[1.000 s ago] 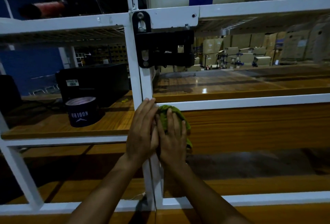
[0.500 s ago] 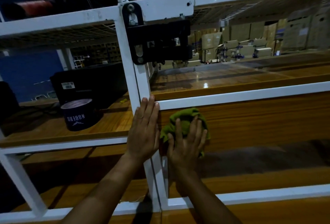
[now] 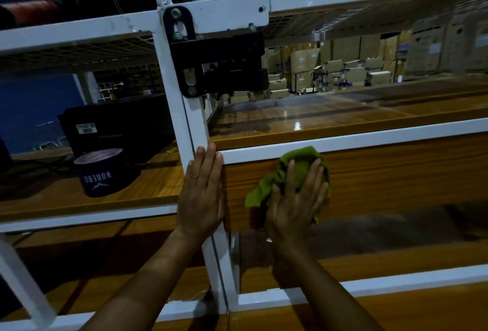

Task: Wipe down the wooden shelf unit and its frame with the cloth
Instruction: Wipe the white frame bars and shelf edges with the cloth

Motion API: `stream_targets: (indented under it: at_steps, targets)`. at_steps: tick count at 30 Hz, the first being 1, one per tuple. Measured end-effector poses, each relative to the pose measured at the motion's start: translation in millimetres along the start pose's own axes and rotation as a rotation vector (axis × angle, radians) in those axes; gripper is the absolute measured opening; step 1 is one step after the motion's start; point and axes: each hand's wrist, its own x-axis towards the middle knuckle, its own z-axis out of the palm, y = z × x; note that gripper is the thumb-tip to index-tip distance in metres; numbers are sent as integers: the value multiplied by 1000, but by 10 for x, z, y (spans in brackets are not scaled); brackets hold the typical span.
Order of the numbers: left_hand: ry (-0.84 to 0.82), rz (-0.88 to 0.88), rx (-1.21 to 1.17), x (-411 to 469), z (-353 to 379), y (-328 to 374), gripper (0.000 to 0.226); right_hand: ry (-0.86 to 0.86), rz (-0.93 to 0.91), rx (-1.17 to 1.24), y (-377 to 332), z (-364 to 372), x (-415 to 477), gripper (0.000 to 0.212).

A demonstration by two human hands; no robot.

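Note:
A green cloth [image 3: 274, 183] lies bunched against the front face of a wooden shelf board [image 3: 396, 172], just under a white horizontal rail [image 3: 369, 138]. My right hand [image 3: 295, 206] presses flat on the cloth, fingers spread and straight. My left hand [image 3: 202, 193] rests flat with straight fingers on the white upright post [image 3: 182, 109] of the frame, left of the cloth. Most of the cloth is hidden under my right palm.
A dark round tin [image 3: 103, 172] and a black box [image 3: 113, 127] stand on the left wooden shelf. A black bracket [image 3: 216, 61] is bolted to the post above my hands. Cardboard boxes [image 3: 343, 66] are stacked far behind. A lower white rail [image 3: 369, 283] runs below.
My right hand has slid the cloth to the right along the wooden board, away from the post. My left hand stays flat on the post.

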Motion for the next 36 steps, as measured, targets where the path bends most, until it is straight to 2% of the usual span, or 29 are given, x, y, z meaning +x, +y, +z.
stream_targets:
  at_steps: [3, 5, 8, 12, 16, 19, 23, 28, 32, 36]
  targets:
    - [-2, -21, -18, 22, -36, 34, 52, 18, -57, 28, -256, -24, 401, 56]
    - [10, -51, -43, 47, -68, 80, 49, -4, -190, 60, -427, -53, 624, 52]
    - [29, -102, -111, 78, -127, 120, 46, -132, -398, 123, -749, -46, 755, 45]
    - [62, -183, -215, 161, -231, 149, 45, -238, -396, 197, -935, -64, 783, 38]
    - [64, -190, -225, 206, -300, 191, 44, -296, -443, 187, -876, -204, 884, 36]
    - [14, -128, -185, 255, -285, 237, 45, -327, -406, 163, -791, -320, 936, 32]
    - [-64, -19, -142, 393, -184, 354, 47, -263, -281, 93, -387, -485, 1095, 29]
    - [11, -70, -120, 469, -88, 410, 45, -174, -125, -1, 245, -696, 1360, 25]
    - [108, -79, -93, 528, -56, 485, 43, -151, 26, -7, 43, -626, 1317, 23]
    - [194, -143, -106, 586, -2, 559, 36, -252, -97, 72, -428, -455, 1117, 28]
